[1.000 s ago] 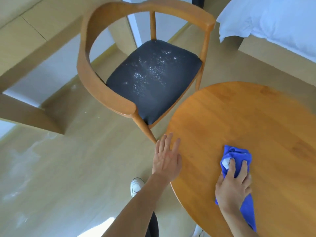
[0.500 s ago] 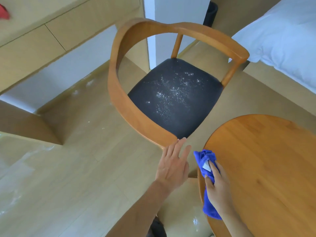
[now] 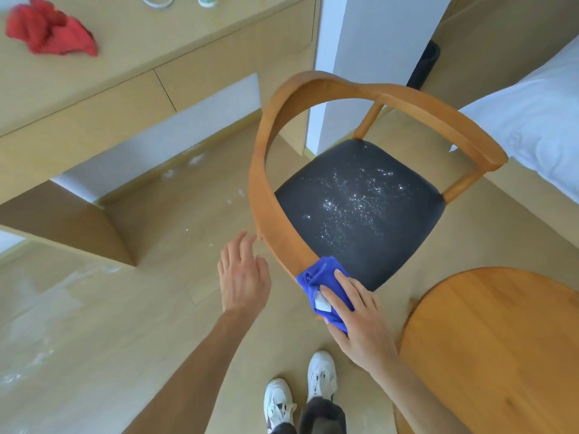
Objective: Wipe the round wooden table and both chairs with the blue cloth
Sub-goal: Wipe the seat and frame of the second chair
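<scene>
A wooden chair (image 3: 266,183) with a curved armrest and a dark seat (image 3: 360,211) speckled with white dust stands in the middle. My right hand (image 3: 357,321) presses the bunched blue cloth (image 3: 319,283) onto the near end of the chair's armrest, fingers extended over it. My left hand (image 3: 242,274) hovers with its fingers spread just left of the armrest, touching nothing. Part of the round wooden table (image 3: 501,346) shows at the lower right. Only one chair is visible.
A light wooden desk (image 3: 156,67) runs along the upper left, with a red cloth (image 3: 50,29) on it. A white-sheeted bed (image 3: 532,126) is at the right. White smudges mark the floor (image 3: 94,308). My white shoes (image 3: 321,374) are below.
My right hand moved the blue cloth off the table edge onto the chair's armrest end. My left hand came away from the armrest and the view shifted toward the chair.
</scene>
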`<state>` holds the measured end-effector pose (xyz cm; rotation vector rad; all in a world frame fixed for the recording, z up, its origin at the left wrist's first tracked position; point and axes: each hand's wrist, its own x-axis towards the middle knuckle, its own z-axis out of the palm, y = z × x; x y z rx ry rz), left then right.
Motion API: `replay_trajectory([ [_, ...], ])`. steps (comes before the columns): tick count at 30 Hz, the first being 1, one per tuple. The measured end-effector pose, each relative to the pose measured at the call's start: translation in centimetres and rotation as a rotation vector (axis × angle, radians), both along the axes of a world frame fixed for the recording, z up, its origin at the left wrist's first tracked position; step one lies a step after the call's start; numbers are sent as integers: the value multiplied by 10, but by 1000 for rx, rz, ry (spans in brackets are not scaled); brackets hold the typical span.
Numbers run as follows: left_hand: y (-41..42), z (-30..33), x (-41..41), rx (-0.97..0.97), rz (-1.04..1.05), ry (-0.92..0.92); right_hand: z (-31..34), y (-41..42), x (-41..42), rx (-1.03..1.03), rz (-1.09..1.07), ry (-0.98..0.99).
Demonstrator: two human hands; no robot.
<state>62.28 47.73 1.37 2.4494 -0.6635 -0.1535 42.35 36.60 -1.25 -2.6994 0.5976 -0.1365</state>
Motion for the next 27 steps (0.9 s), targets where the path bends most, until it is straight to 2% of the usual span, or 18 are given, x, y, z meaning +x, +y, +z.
replay_trajectory([
  [12, -54, -15, 63, 195, 4, 70, -9, -26, 53, -29, 183, 10],
  [27, -87, -9, 151, 177, -26, 85, -4, -59, 212, -4, 262, -12],
])
